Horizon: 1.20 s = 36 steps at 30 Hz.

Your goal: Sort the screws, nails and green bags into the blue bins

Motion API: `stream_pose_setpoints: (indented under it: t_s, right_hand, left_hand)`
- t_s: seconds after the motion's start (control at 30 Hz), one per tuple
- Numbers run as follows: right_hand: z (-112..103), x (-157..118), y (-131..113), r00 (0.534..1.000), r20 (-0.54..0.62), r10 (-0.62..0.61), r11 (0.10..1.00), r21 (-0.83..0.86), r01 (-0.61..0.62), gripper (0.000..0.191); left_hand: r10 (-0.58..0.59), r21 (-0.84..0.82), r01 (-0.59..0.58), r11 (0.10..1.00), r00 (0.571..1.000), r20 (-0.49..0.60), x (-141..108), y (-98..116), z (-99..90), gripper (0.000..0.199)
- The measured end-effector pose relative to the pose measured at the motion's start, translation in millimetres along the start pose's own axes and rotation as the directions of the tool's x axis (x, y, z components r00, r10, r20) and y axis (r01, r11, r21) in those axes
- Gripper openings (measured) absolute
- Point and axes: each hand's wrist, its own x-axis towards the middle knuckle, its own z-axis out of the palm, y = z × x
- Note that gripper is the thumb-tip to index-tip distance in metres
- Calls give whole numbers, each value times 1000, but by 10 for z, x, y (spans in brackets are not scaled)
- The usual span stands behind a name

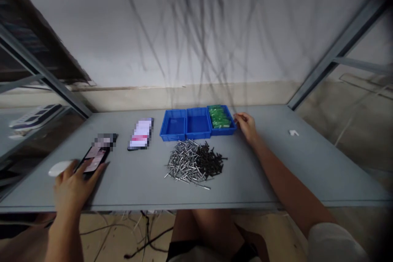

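My left hand (pixel 75 188) lies at the near left of the table, its spread fingers on the lower end of a black smartphone (pixel 96 157) with a pixelated screen. A white oval object (pixel 59 168) sits partly under those fingers. My right hand (pixel 245 127) rests loosely curled against the right end of a row of blue plastic bins, next to the bin (pixel 219 116) filled with green items. The other two bins (pixel 172 125) look bare inside. In front of them lies a heap of silver rivets (pixel 187 163) touching a heap of black screws (pixel 210 159).
A second phone (pixel 140 133) with a pixelated screen lies left of the bins on the grey table (pixel 310 163). A small white scrap (pixel 293 133) lies at the right. Metal shelf uprights (pixel 39 69) flank the table, and cables (pixel 147 237) trail below it.
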Motion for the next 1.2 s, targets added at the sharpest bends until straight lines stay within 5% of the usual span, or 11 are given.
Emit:
stream_pose_setpoints:
  t_s: [0.27,0.43,0.53,0.7,0.77,0.9,1.2]
  right_hand:
    - [17,-186,-461,978,24,-209,977,-42,210,36]
    - [67,-447,-692,934,242,-264,945,-130,301,29]
    - [138,-602,-732,843,481,-243,867,-282,411,25]
    - [314,-768,-649,629,770,-106,578,-467,669,24]
    - [365,-791,-593,595,802,-48,473,-507,721,28]
    - [395,-787,-526,599,801,-2,364,-557,746,32]
    - [373,-787,-571,538,843,13,372,-504,780,33]
  left_hand:
    - [-52,-21,51,998,998,-35,268,295,-11,87]
    - [-13,-64,4,998,990,-140,197,238,49,78]
    - [32,-58,-44,997,978,-204,146,188,76,77]
    - [-12,-61,3,998,990,-137,105,212,40,80]
    - [-25,-82,16,996,993,-113,88,233,7,81]
    - [-42,-103,35,994,996,-74,59,279,-47,86]
    - [-202,-36,203,979,979,8,93,301,-62,93]
